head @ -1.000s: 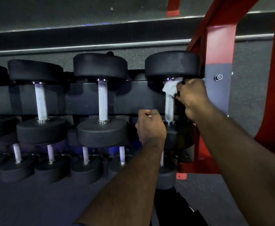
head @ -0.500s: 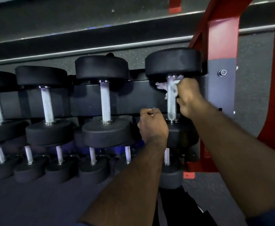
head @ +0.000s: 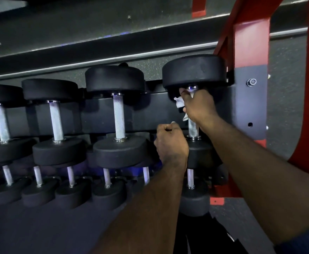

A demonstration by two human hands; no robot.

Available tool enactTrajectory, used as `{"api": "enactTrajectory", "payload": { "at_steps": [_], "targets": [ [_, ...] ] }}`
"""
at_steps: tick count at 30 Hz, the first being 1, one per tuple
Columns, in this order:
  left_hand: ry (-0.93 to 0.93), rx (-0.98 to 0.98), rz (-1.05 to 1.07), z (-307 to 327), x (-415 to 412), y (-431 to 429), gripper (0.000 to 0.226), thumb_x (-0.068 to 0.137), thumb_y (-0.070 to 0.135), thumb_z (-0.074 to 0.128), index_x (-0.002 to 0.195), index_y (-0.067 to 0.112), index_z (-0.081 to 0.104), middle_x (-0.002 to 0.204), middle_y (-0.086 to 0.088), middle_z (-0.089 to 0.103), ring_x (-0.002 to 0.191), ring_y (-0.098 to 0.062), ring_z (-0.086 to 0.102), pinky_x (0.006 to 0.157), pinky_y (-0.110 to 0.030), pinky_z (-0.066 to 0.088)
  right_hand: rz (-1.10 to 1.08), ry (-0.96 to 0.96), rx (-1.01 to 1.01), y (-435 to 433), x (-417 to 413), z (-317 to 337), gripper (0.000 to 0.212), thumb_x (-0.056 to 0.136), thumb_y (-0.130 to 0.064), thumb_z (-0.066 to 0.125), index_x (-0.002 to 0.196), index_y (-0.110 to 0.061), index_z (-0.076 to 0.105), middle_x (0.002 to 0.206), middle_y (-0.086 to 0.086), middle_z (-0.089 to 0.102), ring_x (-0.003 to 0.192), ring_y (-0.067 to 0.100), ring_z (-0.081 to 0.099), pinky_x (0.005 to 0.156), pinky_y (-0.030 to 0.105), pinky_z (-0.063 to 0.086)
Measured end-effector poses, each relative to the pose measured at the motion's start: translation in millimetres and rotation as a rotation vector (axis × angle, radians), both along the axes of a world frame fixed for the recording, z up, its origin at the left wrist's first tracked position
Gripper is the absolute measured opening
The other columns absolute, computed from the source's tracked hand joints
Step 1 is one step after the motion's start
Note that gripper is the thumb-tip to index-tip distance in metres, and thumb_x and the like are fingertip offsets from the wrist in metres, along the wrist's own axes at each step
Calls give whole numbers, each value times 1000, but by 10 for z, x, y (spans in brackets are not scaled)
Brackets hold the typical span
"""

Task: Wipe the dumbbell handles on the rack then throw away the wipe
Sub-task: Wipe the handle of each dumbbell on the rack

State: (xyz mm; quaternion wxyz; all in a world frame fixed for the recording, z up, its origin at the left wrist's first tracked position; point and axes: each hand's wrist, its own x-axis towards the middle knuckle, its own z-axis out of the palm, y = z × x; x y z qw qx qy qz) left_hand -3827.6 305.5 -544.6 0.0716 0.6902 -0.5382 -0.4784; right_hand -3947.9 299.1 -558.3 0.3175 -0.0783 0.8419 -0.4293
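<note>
**Wipe wrapped round the end handle of the upper row**

The person stood over the dumbbell rack (head: 98, 116) with both bare arms stretched out towards it. The right hand (head: 198, 105) was curled tight round the far part of a metal handle (head: 193, 128), just under the far black head (head: 194, 70) of the dumbbell. That dumbbell was the one at the right end of the upper row. A white wipe (head: 179, 103) was caught between the palm and the handle. A crumpled bunch of it stuck out on the left of the hand, and a small corner showed below the fingers. The near part of the handle was bare and ran down into the near head (head: 201, 153).

The left hand (head: 171, 143) was closed in a fist just left of that handle and a little nearer, with its knuckles up. I could make out nothing inside it, and I could not tell whether it touched the rack or the weight behind it.

Right beside the dumbbell rose a red frame post (head: 250, 39) with a grey plate (head: 249, 107) and a bolt (head: 251, 82) on it. To the left, more dumbbells lay side by side on the same row, the next one (head: 119, 116) with its knurled handle in plain sight. A lower row of smaller dumbbells (head: 107, 180) sat nearer, above the dark floor (head: 40, 226). A blue sleeve edge (head: 305, 241) showed at the near right corner.
</note>
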Motion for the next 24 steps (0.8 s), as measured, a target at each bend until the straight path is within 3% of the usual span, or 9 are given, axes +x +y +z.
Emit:
{"api": "enactTrajectory", "payload": {
  "at_steps": [4,8,10,12,15,18,20,22,24],
  "targets": [
    [-18,-13,-13,-46,-1,7,25,98,51,53,94,28,62,96,0,70,96,-26,65,83,-37,52,-113,-177,-161,33,-17,-26,27,95,-36,70,100,-9,75,87,3,77,60,15,65,58,26,52],
    [-10,-29,-16,-95,8,-13,27,100,50,53,97,25,63,99,-1,69,88,-19,61,77,-30,43,-183,-614,-339,38,-135,64,11,89,-18,77,90,-9,73,85,5,70,51,9,51,46,21,44],
    [9,-33,-17,-105,17,-16,28,100,51,53,95,25,61,97,0,66,81,-13,57,71,-30,41,-185,-638,-349,24,-131,74,9,88,-17,78,84,-10,72,79,2,70,49,8,48,43,19,42],
    [20,-34,-15,-108,7,-8,30,99,52,52,90,24,60,95,0,66,85,-20,61,74,-33,46,-237,-491,-359,4,-48,55,9,88,-15,78,82,-12,72,75,1,73,52,9,56,50,22,48],
    [26,-32,-21,-104,1,-7,34,99,54,52,90,23,60,96,-2,66,89,-24,59,79,-35,47,-347,-247,-416,77,96,-15,12,81,-15,81,83,-11,71,86,8,77,70,17,70,63,39,58],
    [14,-35,-33,-105,18,-7,38,99,55,50,92,19,63,100,-5,67,91,-26,58,77,-34,40,-331,123,-296,261,225,-57,18,82,-16,71,99,-11,67,88,-1,72,72,4,64,66,27,51],
    [22,-38,-31,-102,7,-1,40,99,55,50,93,18,64,103,-6,68,86,-22,56,77,-34,41,-434,289,-234,328,249,11,28,87,-13,66,114,-10,57,96,-2,70,80,5,63,74,22,50],
    [-2,-32,-44,-73,6,4,39,100,53,50,98,17,65,107,-6,67,80,-17,49,77,-33,38,-505,381,-174,326,220,64,26,89,-13,70,110,-11,56,93,-4,67,75,4,60,72,16,49],
    [5,-35,-38,-72,-6,3,40,101,52,50,100,16,66,108,-6,67,81,-18,49,77,-33,37,-484,418,-164,290,193,91,14,87,-17,76,96,-13,67,80,-7,65,58,-6,53,59,6,41]
  ]
}}
